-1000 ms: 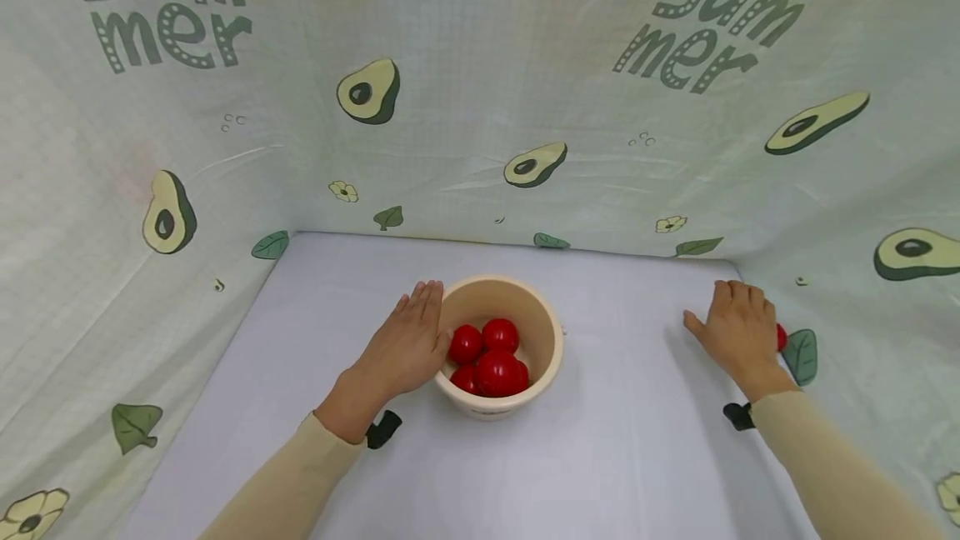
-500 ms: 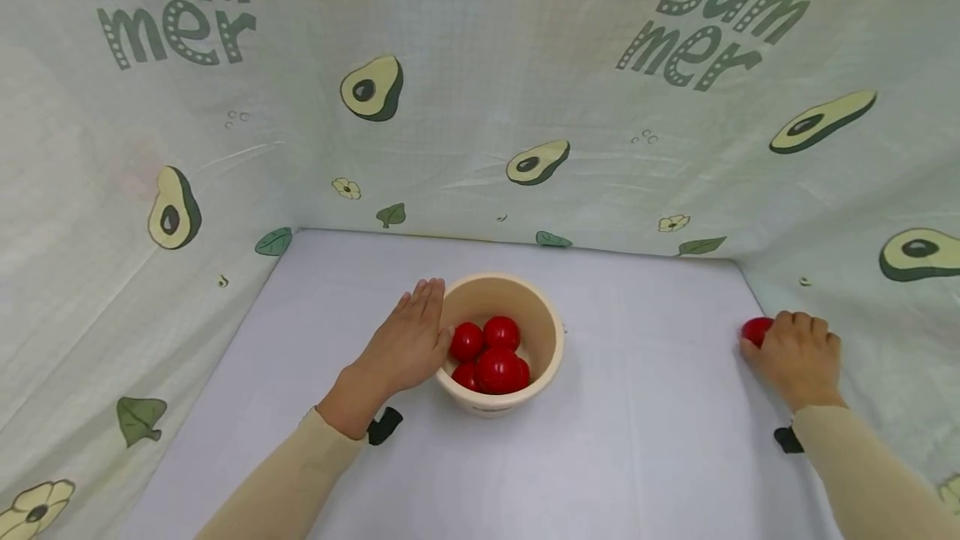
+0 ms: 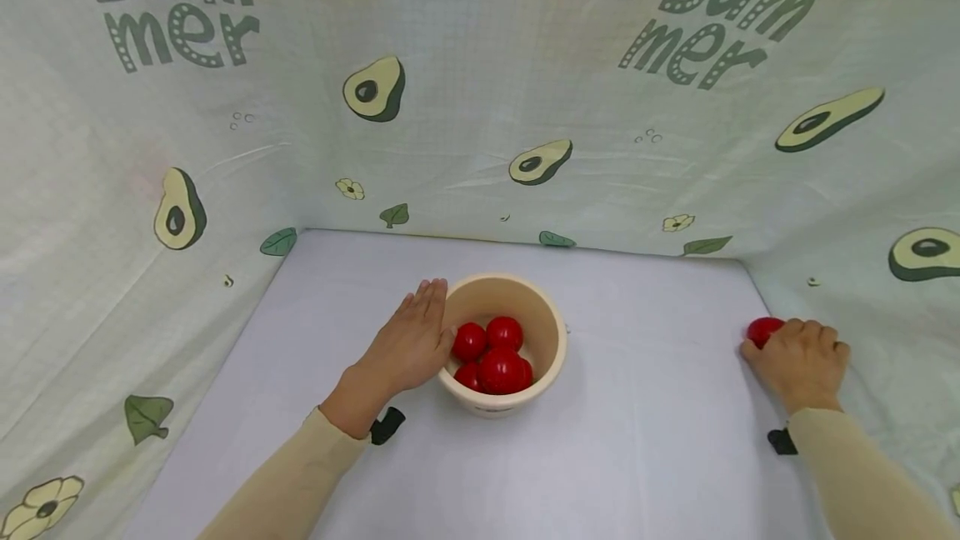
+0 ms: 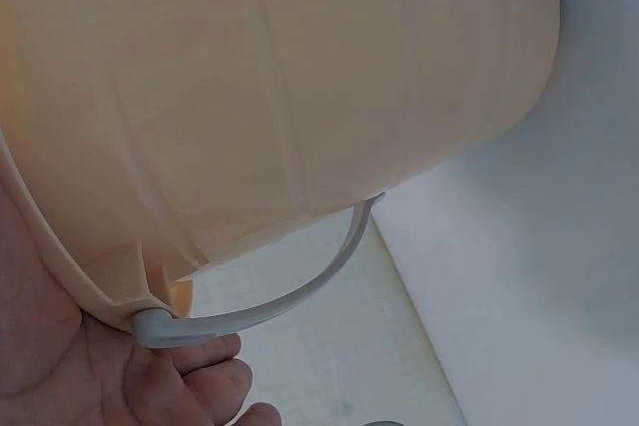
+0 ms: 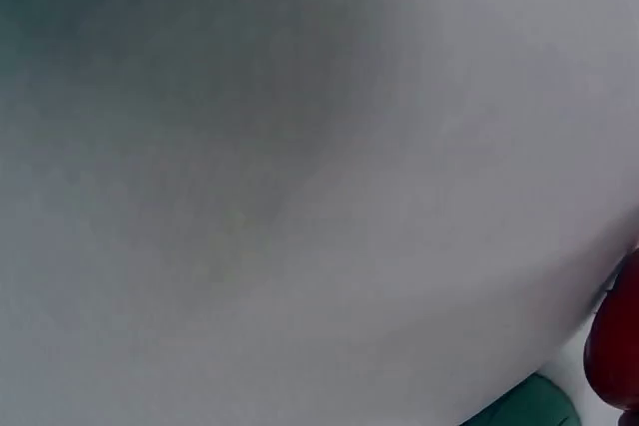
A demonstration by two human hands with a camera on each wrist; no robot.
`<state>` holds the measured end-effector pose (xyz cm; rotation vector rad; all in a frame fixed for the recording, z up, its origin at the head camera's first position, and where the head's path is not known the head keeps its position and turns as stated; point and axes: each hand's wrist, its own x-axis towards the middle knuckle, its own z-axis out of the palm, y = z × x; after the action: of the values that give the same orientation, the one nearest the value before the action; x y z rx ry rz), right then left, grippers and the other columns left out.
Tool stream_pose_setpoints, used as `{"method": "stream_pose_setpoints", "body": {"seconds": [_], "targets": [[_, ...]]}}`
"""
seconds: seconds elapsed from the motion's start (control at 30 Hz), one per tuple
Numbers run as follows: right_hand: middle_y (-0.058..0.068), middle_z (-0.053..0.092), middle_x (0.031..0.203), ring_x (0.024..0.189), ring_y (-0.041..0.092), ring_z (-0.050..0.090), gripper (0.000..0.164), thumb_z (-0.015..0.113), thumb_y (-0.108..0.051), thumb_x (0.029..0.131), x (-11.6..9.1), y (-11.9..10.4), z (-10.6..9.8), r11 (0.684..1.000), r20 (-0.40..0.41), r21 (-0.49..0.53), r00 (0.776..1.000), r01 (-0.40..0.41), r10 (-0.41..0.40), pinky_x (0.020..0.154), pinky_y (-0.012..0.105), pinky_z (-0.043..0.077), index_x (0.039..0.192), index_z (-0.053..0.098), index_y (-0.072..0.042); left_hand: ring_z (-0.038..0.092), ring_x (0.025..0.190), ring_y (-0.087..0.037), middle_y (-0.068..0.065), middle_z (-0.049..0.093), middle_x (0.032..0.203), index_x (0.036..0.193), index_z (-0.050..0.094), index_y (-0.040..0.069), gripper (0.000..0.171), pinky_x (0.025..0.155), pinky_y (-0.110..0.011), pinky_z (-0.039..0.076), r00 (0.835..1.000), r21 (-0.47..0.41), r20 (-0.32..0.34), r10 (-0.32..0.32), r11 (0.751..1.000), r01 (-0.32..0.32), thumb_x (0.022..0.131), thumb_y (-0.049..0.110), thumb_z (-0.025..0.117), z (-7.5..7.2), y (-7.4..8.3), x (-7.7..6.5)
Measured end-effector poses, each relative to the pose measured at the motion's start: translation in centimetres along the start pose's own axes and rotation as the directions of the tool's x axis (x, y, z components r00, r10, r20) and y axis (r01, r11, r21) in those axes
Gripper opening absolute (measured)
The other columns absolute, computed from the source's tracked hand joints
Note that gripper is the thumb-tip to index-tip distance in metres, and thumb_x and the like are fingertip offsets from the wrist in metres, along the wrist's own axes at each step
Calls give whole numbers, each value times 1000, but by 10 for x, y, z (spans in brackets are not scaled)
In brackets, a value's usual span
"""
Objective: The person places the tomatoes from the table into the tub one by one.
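A cream plastic bucket (image 3: 491,294) stands on the table with several shiny red round fruits (image 3: 501,370) in it; their exact kind is unclear. My left hand (image 3: 408,348) rests flat against the bucket's left rim, its fingers straight. In the left wrist view the palm touches the rim beside the grey handle (image 4: 270,311). At the table's right edge, my right hand (image 3: 802,363) curls its fingers over another red round fruit (image 3: 762,330), partly hidden by the hand. Only a slice of that red fruit (image 5: 614,346) shows in the right wrist view.
A pale cloth printed with avocados and leaves hangs behind and at both sides. The white tabletop (image 3: 637,440) stretches between the bucket and my right hand. The right side cloth (image 3: 877,340) is close beside that hand.
My right hand has moved right and toward me, and its fingers have come round the red fruit at the table's edge. My left hand and the bucket stay in place.
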<state>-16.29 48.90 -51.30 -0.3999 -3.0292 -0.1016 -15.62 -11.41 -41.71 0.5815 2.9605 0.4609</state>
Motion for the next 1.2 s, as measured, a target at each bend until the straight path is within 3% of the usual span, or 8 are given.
{"method": "stream_pose_setpoints", "body": {"seconds": [0.33,0.5,0.77,0.9,1.03,1.13,1.2], "targets": [[46,42,103,97,60,38,79,72,-44,89,9,-43,-17,996,-77,25,993,89,-86,79,71,40,109,39,25,16,163,-37,-21,23,174,166,18,-6,72,132,-51,19,1000,-2,-8,1,1000,-1,110,33,43,-1,1,-1],[43,46,105,100,58,40,75,75,-40,87,10,-73,-23,984,-185,37,968,176,-167,83,72,41,110,42,22,16,163,-37,-22,24,173,166,18,-6,72,133,-51,18,1000,-2,-5,0,1000,0,110,34,43,-2,2,-1],[38,55,106,101,53,49,72,82,-41,80,8,-126,-46,947,-368,7,881,322,-297,84,69,47,110,51,17,15,163,-39,-24,22,173,165,19,-6,73,132,-53,17,1000,55,-11,22,998,-22,111,37,40,-1,2,2],[35,60,100,96,50,53,67,78,-43,80,1,-157,-66,913,-457,8,814,407,-359,79,65,48,104,54,15,15,163,-40,-25,22,173,165,20,-6,72,132,-53,17,999,78,-15,30,997,-29,111,37,40,-1,1,3],[32,62,95,90,47,55,66,71,-48,81,-7,-194,-91,863,-540,30,735,504,-410,74,61,48,101,56,13,16,163,-40,-24,22,173,165,19,-6,72,133,-53,17,1000,103,-10,27,994,-26,111,37,40,-2,1,2],[32,63,98,91,47,57,68,71,-50,81,-16,-223,-111,822,-570,49,692,567,-443,74,60,48,104,58,12,16,163,-40,-24,23,173,165,19,-6,72,132,-53,17,1000,105,-10,23,994,-22,111,37,40,-2,0,2],[31,64,101,94,46,57,68,73,-49,81,-23,-241,-123,795,-572,67,676,603,-464,75,59,47,107,58,11,17,163,-40,-24,23,173,165,19,-6,72,132,-53,17,1000,97,-11,20,995,-19,111,37,40,-3,1,1]]}}
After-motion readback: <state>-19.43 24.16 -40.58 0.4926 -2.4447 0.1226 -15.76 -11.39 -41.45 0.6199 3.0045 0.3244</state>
